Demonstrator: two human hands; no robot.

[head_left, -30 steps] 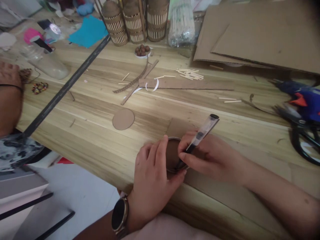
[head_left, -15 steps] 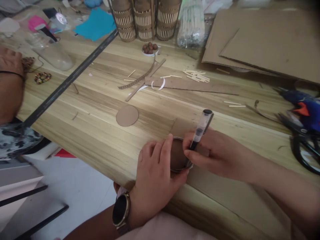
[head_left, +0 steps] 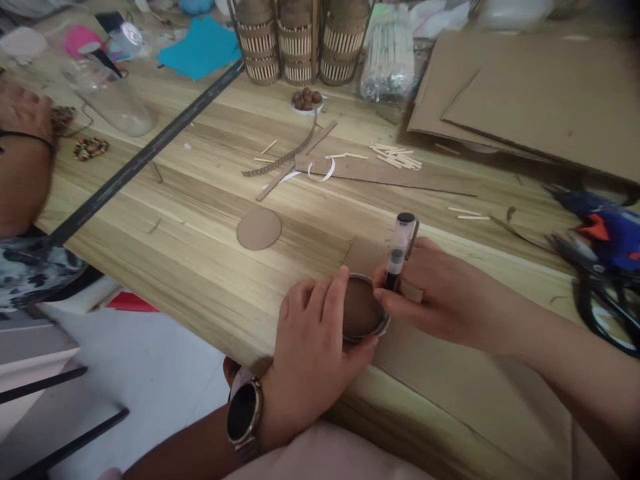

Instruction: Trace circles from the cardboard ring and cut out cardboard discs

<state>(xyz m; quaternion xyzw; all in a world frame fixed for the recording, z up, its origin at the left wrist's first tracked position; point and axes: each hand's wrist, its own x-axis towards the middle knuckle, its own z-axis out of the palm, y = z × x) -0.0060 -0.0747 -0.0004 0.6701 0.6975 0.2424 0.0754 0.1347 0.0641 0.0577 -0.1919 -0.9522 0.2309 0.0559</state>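
Note:
My left hand wraps round the left side of a shallow ring, pressing it onto a strip of brown cardboard. Inside the ring the surface is brown. A pen with a clear barrel and black cap end stands nearly upright in my right hand, pinched between thumb and fingers. Its tip is hidden behind my fingers, at the ring's right side. A cut cardboard disc lies on the wooden table, up and left of my left hand.
Black scissors and a blue glue gun lie at the right. Cardboard sheets, small sticks and stick-walled cylinders are farther back. Another person's arm rests at the left, past a dark strip.
The pen has shifted slightly along the ring's right edge, upward and more upright. My left hand still holds the ring. The whole view has shifted a little.

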